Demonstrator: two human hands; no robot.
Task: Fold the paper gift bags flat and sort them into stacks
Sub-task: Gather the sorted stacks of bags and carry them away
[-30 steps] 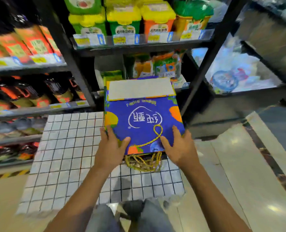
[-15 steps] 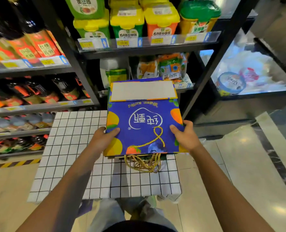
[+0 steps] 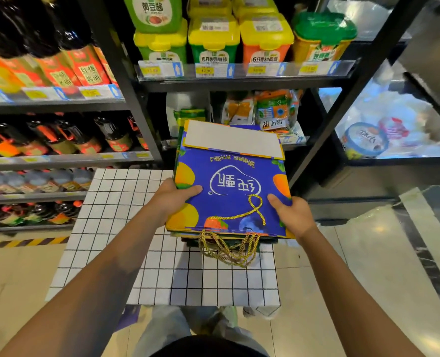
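Over the tiled table, left hand & right hand grip the flat bag stack by its sides. Probably stiff, light; cords dangle, might snag.

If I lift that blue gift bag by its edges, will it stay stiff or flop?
The blue gift bag lies flat and crisp, so probably fairly stiff and light. Its gold cord handles hang loosely and would likely dangle.
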